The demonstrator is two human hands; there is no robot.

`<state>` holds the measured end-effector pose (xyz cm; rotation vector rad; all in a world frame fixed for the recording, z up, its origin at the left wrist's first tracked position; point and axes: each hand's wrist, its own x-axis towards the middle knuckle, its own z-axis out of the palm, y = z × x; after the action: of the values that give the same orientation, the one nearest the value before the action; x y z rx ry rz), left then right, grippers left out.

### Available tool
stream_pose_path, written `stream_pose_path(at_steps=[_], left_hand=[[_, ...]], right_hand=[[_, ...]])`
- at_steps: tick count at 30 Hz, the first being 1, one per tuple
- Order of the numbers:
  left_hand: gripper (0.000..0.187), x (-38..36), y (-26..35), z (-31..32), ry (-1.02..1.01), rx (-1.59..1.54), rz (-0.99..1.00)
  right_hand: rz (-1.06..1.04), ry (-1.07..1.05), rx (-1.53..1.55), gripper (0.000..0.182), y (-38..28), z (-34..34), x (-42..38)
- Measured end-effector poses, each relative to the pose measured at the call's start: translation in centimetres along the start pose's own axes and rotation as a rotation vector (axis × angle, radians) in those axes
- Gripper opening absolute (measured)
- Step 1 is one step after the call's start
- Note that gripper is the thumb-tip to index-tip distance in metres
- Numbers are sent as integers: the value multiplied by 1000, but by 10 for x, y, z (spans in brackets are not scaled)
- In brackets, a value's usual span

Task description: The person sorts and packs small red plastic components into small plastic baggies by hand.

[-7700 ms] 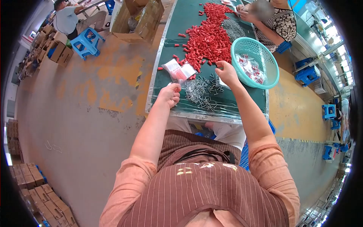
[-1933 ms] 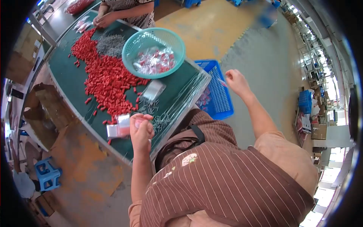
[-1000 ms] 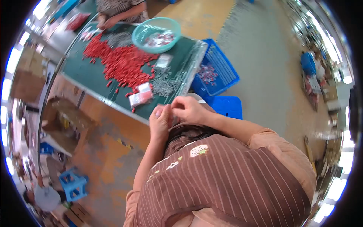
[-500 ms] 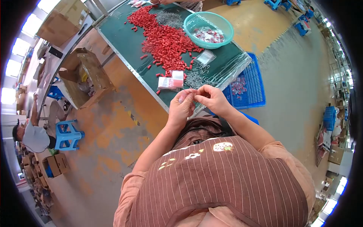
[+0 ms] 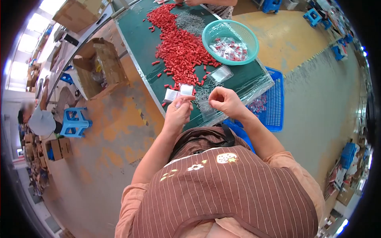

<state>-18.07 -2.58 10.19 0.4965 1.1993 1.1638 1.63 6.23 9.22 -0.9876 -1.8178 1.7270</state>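
Note:
My left hand [image 5: 179,111] is closed at the table's near edge, its index finger pointing right, beside small clear bags [image 5: 171,95]; what it holds is too small to name. To its right, my right hand [image 5: 226,102] has thumb and fingers pinched together over a clear plastic bag [image 5: 207,106], and I cannot make out what is in the pinch. Grey screws [image 5: 202,92] lie just beyond both hands. Farther back is a large heap of red plugs [image 5: 178,49]. Another stack of clear bags [image 5: 220,73] lies beyond my right hand.
On the green table [image 5: 137,43] stands a teal basket [image 5: 254,41] holding filled bags. Below its right edge is a blue crate [image 5: 276,99]. Another person's hands [image 5: 193,2] show at the far end. A cardboard box [image 5: 115,77] and blue stool [image 5: 74,123] are left.
My hands have moved apart, the left one leftward towards the small bags. A clear bag now shows between them. The whole view has shifted slightly.

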Motion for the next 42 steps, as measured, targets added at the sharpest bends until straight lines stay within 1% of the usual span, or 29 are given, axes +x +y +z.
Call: stream_pose_path(at_steps=[1, 2, 3, 4, 5, 6, 7, 8, 9, 11, 14, 16, 17, 19, 20, 22, 23, 26, 27, 29, 30, 32, 36, 38, 40, 42], left_hand=[[25, 1, 7, 5, -7, 62, 2], [24, 3, 14, 9, -14, 125, 4], [21, 5, 20, 13, 6, 262, 36], [20, 11, 17, 14, 16, 360, 128], [20, 17, 11, 15, 26, 457, 216], [20, 20, 10, 19, 36, 554, 301], [20, 20, 11, 20, 60, 599, 248], [19, 18, 13, 23, 78, 571, 208], [18, 17, 15, 26, 93, 545, 173], [19, 14, 22, 31, 110, 534, 109], [19, 18, 13, 29, 145, 598, 132], [16, 26, 2, 23, 175, 570, 162], [15, 28, -1, 21, 187, 560, 177], [14, 26, 7, 25, 241, 409, 77], [14, 25, 9, 27, 265, 332, 26], [13, 30, 3, 23, 272, 243, 41], [13, 32, 1, 22, 277, 200, 50], [13, 31, 4, 31, 276, 227, 97], [12, 36, -3, 29, 273, 281, 149], [11, 47, -21, 22, 275, 389, 260], [11, 47, -20, 21, 272, 424, 236], [11, 46, -18, 21, 268, 492, 188], [13, 43, -14, 23, 231, 299, 127], [16, 42, -13, 22, 204, 96, 49], [16, 42, -17, 17, 200, -67, -18], [17, 40, -18, 18, 258, -120, -13]], right_hand=[[7, -54, 42, 7, 4, -3, 6], [-3, -65, 72, 9, 4, -5, 10], [-11, -77, 100, 11, -3, -6, 13], [-16, -89, 128, 13, -6, -8, 15], [-29, -104, 151, 19, -2, -10, 20], [-48, -110, 142, 21, -1, -13, 24], [-66, -117, 133, 22, -1, -16, 28], [-89, -122, 124, 23, -1, -18, 31], [-55, -149, 144, 26, -2, -21, 34], [-54, -134, 167, 23, -3, -21, 38], [-53, -140, 163, 21, -3, -21, 41], [-40, -160, 156, 21, -3, -21, 44], [-81, -116, 134, 20, -2, -21, 45], [-161, -22, 95, 19, 2, -19, 47], [-227, 53, -30, 19, 2, -19, 46], [-362, 199, -283, 19, -7, -22, 42], [-279, 146, -232, 19, -13, -22, 38], [-123, -23, -184, 14, -8, -16, 39], [-125, -48, -135, 15, -10, -12, 40], [-79, -32, -125, 19, 5, -7, 44], [-56, -27, -120, 21, 9, -4, 46], [-39, -6, -129, 19, 10, -2, 48], [-6, 8, -135, 17, 14, 0, 48], [32, 12, -145, 17, 11, 2, 47], [17, 46, -176, 18, 12, 7, 49], [0, 85, -213, 19, 13, 16, 50]])
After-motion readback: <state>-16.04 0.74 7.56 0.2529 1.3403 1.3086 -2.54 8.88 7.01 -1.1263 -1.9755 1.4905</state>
